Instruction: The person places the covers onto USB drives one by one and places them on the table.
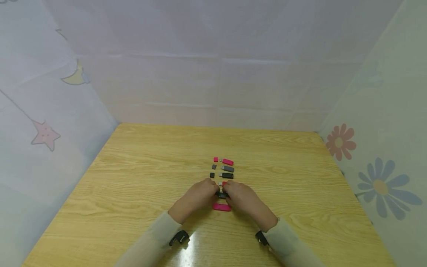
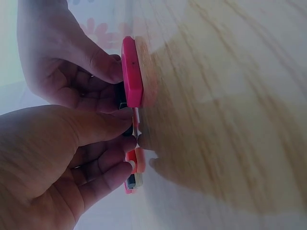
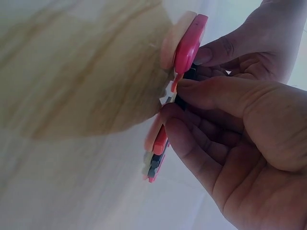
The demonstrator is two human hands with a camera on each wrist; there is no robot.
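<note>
Thumbs and fingertips of a person's left hand and right hand pinch opposite ends of a black USB stick, just below the center of the frame. A pink stick lies below it, a red stick (partly hidden) above. Higher up, three uncapped sticks rest on a wooden table, three small caps to their left.
</note>
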